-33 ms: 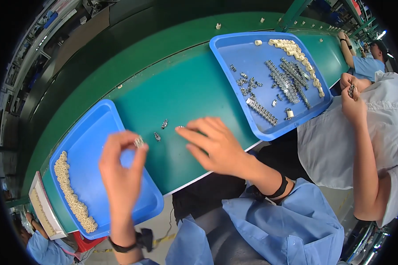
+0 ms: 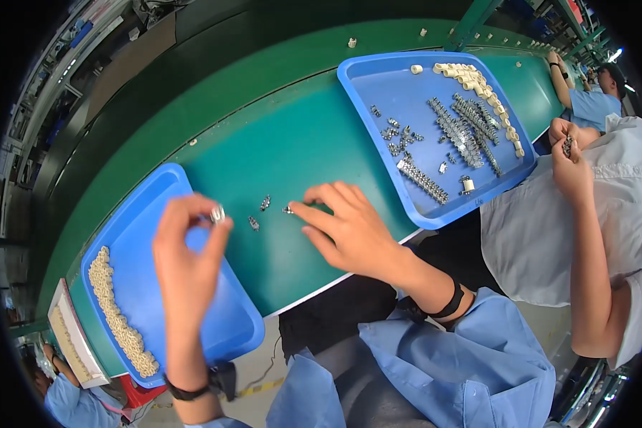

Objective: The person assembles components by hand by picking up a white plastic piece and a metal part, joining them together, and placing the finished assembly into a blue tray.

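Above the right end of the left blue tray (image 2: 185,187), my left hand (image 2: 185,250) pinches a small pale and silvery part (image 2: 217,213) between thumb and fingertips. Its exact kind is too small to make out. Over the green tabletop, my right hand (image 2: 349,228) has its fingers stretched and apart. Its index fingertip touches a small metal piece (image 2: 287,210) on the table. Two similar metal pieces, one nearer (image 2: 254,223) and one farther (image 2: 265,202), lie between my hands. A dense band of cream ring-like parts (image 2: 114,314) fills the left tray's left side.
At the right, another blue tray (image 2: 378,146) holds rows of metal pieces (image 2: 456,132) and cream cylinders (image 2: 478,82). A white box (image 2: 64,328) stands beyond the left tray. To my right, a co-worker's hands (image 2: 569,153) hold something dark. Cream parts (image 2: 352,43) sit along the far green strip.
My left hand has shifted slightly left and away from me with the pinched part. The right hand's fingers have moved a little, and more of the metal piece at its fingertip shows.
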